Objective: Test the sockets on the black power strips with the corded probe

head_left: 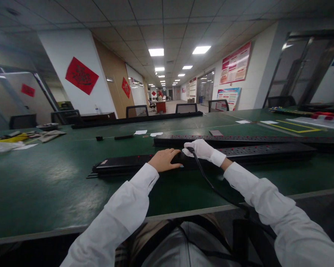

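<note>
A long black power strip [122,164] with red dots and sockets lies across the green table in front of me. My left hand [164,160], bare, rests over the middle of this strip, fingers across its top and thumb along the near side. Just right of it, my right hand [202,150] wears a white glove and is closed around the end of a black cable [204,177]. The cable runs down past the table edge toward my lap. What the cable end meets is dark and partly hidden between my hands. Behind lies a second black power strip [180,140].
Another long black bar [144,119] lies at the far side, with chairs [137,111] beyond. White papers [140,132], a small black piece [124,137] and a pinkish card [216,132] lie mid-table. A bowl [48,127] and cloth [51,135] are at left.
</note>
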Action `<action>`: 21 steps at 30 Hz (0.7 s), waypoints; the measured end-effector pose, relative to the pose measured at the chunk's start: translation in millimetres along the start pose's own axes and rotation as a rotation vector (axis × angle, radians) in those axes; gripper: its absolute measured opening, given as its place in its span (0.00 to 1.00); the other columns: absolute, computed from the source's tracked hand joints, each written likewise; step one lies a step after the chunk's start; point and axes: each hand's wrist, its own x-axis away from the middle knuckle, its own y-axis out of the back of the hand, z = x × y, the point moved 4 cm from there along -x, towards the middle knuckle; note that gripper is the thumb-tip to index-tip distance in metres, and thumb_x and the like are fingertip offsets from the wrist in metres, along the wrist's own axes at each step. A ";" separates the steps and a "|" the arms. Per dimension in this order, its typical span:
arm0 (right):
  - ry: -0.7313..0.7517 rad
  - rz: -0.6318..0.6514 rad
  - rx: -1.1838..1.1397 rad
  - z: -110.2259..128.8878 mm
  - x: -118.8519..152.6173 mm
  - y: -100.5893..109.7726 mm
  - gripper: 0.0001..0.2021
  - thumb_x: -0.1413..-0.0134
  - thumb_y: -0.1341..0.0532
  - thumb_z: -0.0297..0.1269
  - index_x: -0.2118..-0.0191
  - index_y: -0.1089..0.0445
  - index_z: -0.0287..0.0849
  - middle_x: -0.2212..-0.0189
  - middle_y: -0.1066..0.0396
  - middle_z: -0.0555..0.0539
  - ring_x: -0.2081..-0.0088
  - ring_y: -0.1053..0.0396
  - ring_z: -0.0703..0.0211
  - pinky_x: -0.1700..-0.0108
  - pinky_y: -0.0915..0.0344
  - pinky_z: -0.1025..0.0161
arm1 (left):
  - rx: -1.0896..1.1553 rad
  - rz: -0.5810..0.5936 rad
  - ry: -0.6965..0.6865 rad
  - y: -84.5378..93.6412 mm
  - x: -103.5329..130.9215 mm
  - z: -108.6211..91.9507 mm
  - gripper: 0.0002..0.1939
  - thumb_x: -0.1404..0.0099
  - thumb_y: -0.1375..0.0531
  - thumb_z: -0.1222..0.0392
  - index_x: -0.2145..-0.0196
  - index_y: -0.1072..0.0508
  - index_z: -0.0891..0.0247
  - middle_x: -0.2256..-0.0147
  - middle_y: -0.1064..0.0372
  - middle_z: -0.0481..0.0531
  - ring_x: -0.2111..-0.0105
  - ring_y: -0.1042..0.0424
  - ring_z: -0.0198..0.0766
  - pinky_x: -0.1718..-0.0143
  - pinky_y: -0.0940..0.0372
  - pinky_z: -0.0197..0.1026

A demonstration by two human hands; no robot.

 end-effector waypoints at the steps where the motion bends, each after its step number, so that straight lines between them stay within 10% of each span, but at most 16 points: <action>1: -0.002 -0.003 -0.004 -0.2 0.1 -0.2 0.18 0.46 0.55 0.46 0.74 0.36 0.41 0.81 0.34 0.49 0.78 0.39 0.66 0.74 0.54 0.69 | 0.006 0.002 0.000 0.0 -0.1 0.0 0.34 0.43 0.54 0.35 0.46 0.46 0.59 0.55 0.37 0.55 0.58 0.34 0.44 0.60 0.40 0.42; 21: 0.002 -0.009 -0.039 -0.6 0.9 0.9 0.17 0.46 0.54 0.47 0.75 0.38 0.41 0.81 0.34 0.50 0.78 0.40 0.67 0.74 0.54 0.69 | 0.024 -0.022 -0.015 2.9 1.7 -1.8 0.28 0.39 0.53 0.43 0.46 0.45 0.60 0.56 0.36 0.54 0.59 0.34 0.42 0.60 0.39 0.41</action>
